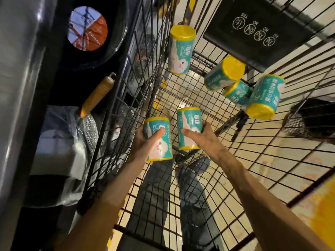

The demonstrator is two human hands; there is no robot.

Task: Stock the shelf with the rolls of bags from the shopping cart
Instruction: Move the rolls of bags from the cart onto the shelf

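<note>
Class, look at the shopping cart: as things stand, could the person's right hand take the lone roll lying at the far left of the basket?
Probably not yet: the right hand already grips a roll. The far-left roll lies uncovered on the cart's wire floor, so a freed hand likely could.

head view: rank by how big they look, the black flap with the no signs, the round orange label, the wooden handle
1. black flap, clearly largest
2. orange label
3. wooden handle, longer than the label is wide but much thinner

Distances from the camera differ, so this is apparent size only.

A blurred yellow shape (324, 220) (cut by the right edge) cannot be identified; label print stays unreadable.
</note>
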